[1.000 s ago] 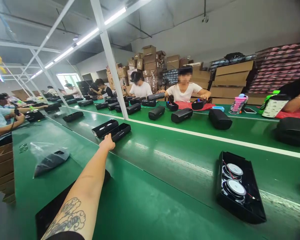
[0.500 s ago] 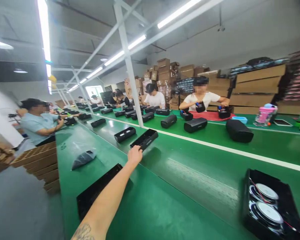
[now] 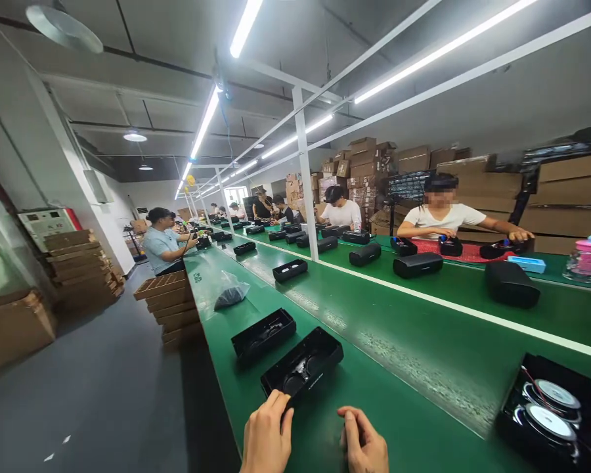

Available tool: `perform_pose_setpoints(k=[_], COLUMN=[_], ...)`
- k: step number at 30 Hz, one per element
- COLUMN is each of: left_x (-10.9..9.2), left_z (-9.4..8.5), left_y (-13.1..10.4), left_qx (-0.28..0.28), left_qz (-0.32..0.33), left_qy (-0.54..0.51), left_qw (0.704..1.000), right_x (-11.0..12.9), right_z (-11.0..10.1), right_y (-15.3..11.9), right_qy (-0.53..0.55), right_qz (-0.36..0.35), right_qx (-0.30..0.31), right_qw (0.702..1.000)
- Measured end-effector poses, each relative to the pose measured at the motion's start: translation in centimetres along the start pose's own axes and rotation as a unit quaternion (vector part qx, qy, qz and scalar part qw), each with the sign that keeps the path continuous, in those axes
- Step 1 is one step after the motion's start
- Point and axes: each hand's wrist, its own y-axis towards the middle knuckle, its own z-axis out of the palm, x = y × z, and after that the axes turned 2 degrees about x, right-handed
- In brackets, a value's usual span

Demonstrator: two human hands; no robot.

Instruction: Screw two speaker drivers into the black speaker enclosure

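My left hand (image 3: 268,430) grips the near end of a black speaker housing (image 3: 320,368), its thumb on the outside and its fingers over the rim. The housing lies open side up on the green bench, with round openings inside and light lettering on its side. To the right, my right hand (image 3: 364,440) is apart from the housing, fingers loosely bent, with nothing visible in them. Just beyond the held housing rests a second open black housing (image 3: 263,332). At the lower right is a housing with two round speaker drivers (image 3: 551,420) and a red wire.
A clear plastic bag (image 3: 231,292) with dark contents lies farther along the bench. Another open housing (image 3: 289,270) sits on the green belt (image 3: 398,328). Closed black speakers (image 3: 417,265) line the far side, where a co-worker (image 3: 438,213) handles parts. Stacked cartons (image 3: 170,309) stand at left.
My left hand has brought the housing from over the belt back to the near bench, beside the other housing. My right hand has come into view. The view has shifted left.
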Motion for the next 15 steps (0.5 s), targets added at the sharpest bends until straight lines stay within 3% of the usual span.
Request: perform_pose_setpoints(k=[3,9,12,15], left_x=[0.6,0.5,0.6,1.1], left_z=[0.0,0.0,0.3,1.9], left_y=[-1.3,-1.8,-4.4,-8.6], left_qx=[0.000,-0.002,-0.027,-0.052], left_qz=[-0.012,-0.028,-0.048,-0.074], left_qy=[0.015,0.024,0.018,0.008], left_qw=[1.000,0.999,0.998,0.996], right_x=[0.3,0.4,0.5,0.6], right_z=[-0.4,-1.5,-2.4,-2.9], right_y=[0.2,-0.1,-0.6,-0.9], right_qy=[0.010,0.033,0.036,0.030], right_qz=[0.008,0.010,0.005,0.000], right_qx=[0.023,0.066,0.075,0.080], right_qw=[1.000,0.997,0.996,0.996])
